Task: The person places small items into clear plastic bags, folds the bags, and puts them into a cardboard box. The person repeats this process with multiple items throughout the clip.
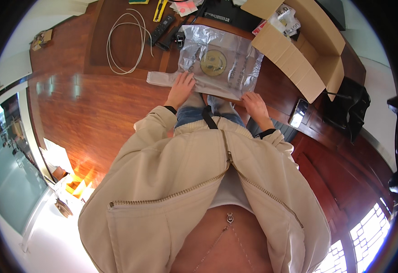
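Observation:
A translucent plastic carrier bag (231,54) with a yellow smiley face and printed writing lies spread out at the near edge of the wooden table. On its left part, beside one handle strip (159,79), my left hand (182,88) lies with extended fingers on top of the film. That strip sticks out to the left past my fingers. At the bag's near right corner, my right hand (255,105) pinches the film between thumb and fingertips. Wrinkles and glare cover much of the bag's surface.
An open cardboard box (297,73) holds crumpled packaging on the right. Left of the bag lie a coiled white cable (108,47), a black remote control (162,28) and a yellow utility knife (159,10). A smartphone (298,112) and black plastic bag (347,102) are at right.

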{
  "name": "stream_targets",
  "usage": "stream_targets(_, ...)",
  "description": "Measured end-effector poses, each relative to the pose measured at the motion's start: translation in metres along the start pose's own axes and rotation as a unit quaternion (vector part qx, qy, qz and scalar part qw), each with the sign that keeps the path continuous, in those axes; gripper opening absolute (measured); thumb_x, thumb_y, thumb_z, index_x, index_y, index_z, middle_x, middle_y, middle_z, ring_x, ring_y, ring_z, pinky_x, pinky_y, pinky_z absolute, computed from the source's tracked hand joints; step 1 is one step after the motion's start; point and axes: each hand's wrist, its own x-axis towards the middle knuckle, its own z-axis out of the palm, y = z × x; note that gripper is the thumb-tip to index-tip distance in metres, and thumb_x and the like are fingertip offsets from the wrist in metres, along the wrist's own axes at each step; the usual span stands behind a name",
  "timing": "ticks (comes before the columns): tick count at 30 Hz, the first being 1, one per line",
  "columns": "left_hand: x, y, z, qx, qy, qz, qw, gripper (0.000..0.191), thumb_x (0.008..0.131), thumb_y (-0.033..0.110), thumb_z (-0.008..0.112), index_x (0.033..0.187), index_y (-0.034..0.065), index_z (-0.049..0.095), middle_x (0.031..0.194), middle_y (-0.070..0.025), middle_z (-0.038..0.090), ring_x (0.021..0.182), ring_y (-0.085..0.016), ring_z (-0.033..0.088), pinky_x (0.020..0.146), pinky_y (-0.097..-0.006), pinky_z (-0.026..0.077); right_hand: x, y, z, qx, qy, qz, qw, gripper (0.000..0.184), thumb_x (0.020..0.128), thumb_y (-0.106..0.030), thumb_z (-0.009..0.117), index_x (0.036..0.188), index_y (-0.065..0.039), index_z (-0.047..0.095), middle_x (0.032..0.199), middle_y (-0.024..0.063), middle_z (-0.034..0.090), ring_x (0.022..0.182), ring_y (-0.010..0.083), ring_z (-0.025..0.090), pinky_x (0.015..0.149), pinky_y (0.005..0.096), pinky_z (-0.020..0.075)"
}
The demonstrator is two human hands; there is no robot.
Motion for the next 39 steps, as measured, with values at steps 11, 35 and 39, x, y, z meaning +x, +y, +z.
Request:
stream_targets(11, -0.013, -0.026, -0.027, -0.167, -0.004, -0.031, 0.985, 0.011, 0.088, 0.014, 0.06, 0.094, 0.0062, 0.062, 0.1, -0.0115, 0.063, 0.103, -0.031, 0.056, 0.096, -0.0456, 0.039, -0.028, 0.034, 0.012, 0.075, 0.06, 0.071, 0.993, 0.013, 0.088, -0.005, 0.055, 0.099, -0.005, 0.061, 0.096, 0.0137, 0.064, 0.094, 0.0342, 0.06, 0.086, 0.0417, 0.0475)
stream_targets(35, 0.063, -0.025, -0.039, 0.016, 0.186, -0.092, 0.978, 0.043, 0.079, 0.017, 0.068, 0.119, 0.0089, 0.054, 0.123, -0.0088, 0.055, 0.118, -0.028, 0.049, 0.1, -0.0427, 0.037, 0.026, 0.07, 0.035, -0.023, 0.145, 0.21, 0.966, 0.016, 0.089, -0.012, 0.058, 0.105, -0.009, 0.053, 0.099, 0.0129, 0.06, 0.097, 0.033, 0.057, 0.082, 0.0441, 0.0456)
stream_targets(39, 0.058, -0.006, -0.032, 0.005, 0.09, 0.079, 0.993, 0.047, 0.083, 0.02, 0.066, 0.126, 0.0082, 0.052, 0.133, -0.0086, 0.051, 0.125, -0.029, 0.045, 0.108, -0.0424, 0.034, 0.031, 0.063, 0.029, -0.076, 0.217, 0.191, 0.954, 0.022, 0.087, -0.012, 0.06, 0.108, -0.009, 0.054, 0.111, 0.0103, 0.056, 0.103, 0.0298, 0.055, 0.085, 0.0425, 0.0449)
